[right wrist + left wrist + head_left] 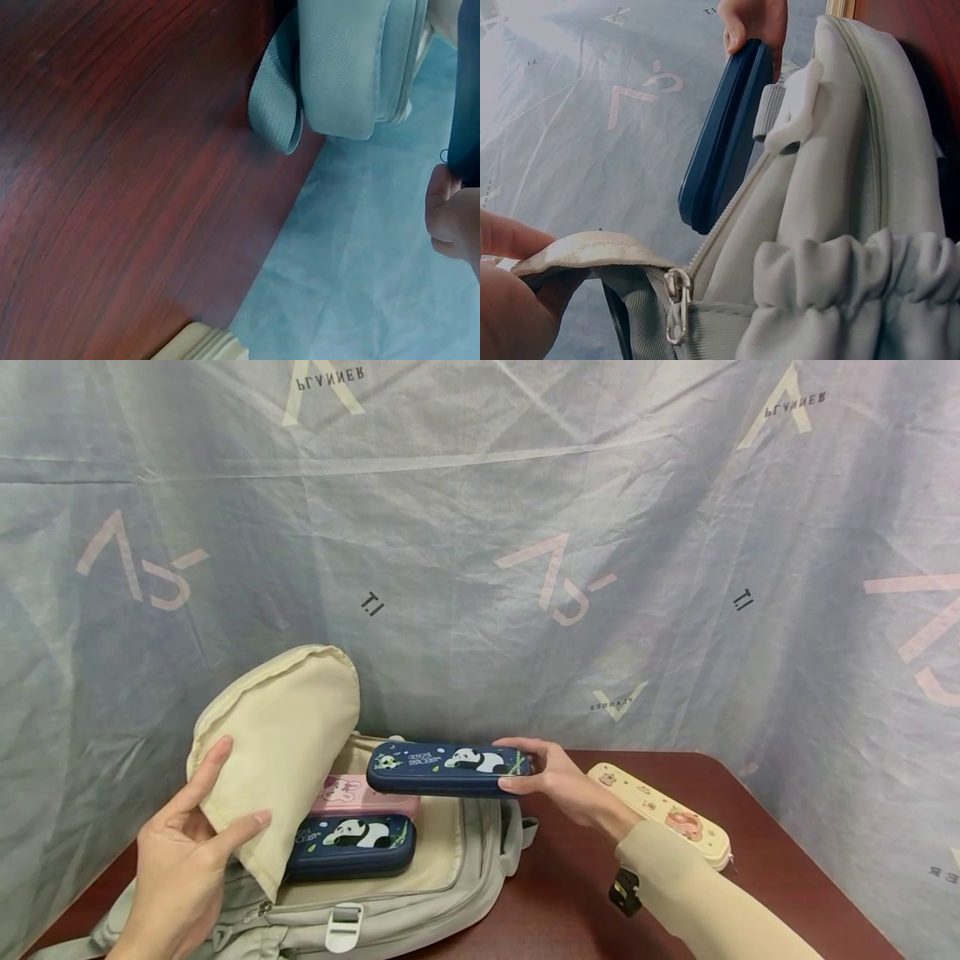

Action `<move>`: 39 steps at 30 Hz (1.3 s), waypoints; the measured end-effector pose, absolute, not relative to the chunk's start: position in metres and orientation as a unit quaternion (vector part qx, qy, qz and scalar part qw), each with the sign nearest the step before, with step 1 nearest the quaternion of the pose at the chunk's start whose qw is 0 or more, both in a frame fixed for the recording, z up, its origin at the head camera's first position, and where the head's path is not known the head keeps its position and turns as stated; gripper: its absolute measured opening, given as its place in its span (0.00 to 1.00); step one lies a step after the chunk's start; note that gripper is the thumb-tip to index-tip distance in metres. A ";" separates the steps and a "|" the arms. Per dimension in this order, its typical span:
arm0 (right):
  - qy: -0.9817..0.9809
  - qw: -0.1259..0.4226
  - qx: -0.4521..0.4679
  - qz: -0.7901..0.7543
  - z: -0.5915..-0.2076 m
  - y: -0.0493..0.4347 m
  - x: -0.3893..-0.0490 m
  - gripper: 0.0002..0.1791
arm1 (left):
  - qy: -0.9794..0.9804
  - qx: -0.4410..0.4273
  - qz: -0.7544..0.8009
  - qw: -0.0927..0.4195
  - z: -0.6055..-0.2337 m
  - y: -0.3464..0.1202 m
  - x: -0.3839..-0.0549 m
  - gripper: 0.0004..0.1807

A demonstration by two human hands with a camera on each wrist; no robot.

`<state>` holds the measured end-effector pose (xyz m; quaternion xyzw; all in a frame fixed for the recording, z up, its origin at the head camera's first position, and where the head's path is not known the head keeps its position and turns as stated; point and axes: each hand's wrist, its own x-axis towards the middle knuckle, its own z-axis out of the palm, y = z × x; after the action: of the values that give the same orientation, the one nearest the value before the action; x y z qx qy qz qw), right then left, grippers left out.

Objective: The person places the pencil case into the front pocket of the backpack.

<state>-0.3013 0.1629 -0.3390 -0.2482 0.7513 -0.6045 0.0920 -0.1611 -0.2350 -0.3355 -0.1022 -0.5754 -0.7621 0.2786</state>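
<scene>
Head view: a person's left hand (180, 860) pinches a cream flap (285, 760) between thumb and fingers, holding it raised over an open grey backpack (476, 881). The right hand (558, 781) grips one end of a navy panda case (442, 768), its thumb along the near edge and its fingers over the top; the case is held nearly level above the pack's right part. On the pack's cream lining, partly hidden by the flap, lie a second navy panda case (352, 845) and, just behind it, a pink case (367, 793) with a rabbit print. To the right, well apart from the pack, a cream case (663, 814) rests on the dark red table (570, 893). A grey printed curtain (465, 527) stands behind.

Left wrist view: the flap's edge sits between the left thumb and fingers, beside a metal zipper pull (678, 300). Beyond, the right hand holds the navy panda case by its end, seen edge-on.

Right wrist view: the right fingers, bent together at the held case, show only partly at the frame's edge. A grey strap loop (277, 101) hangs beside the pack.
</scene>
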 end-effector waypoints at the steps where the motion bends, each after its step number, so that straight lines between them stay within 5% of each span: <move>1: 0.753 0.090 -0.248 -0.603 -0.338 0.161 -0.302 0.35 | -0.575 -0.102 -0.762 0.278 -0.335 -0.235 -0.161 0.53; 39: 0.784 0.090 -0.249 -0.561 -0.339 0.107 -0.316 0.33 | -0.583 -0.081 -0.761 0.274 -0.328 -0.234 -0.162 0.52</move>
<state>-0.3161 0.1066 -0.3391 -0.2493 0.7843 -0.5609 0.0903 -0.1624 -0.2343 -0.3280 -0.0810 -0.5827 -0.7606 0.2745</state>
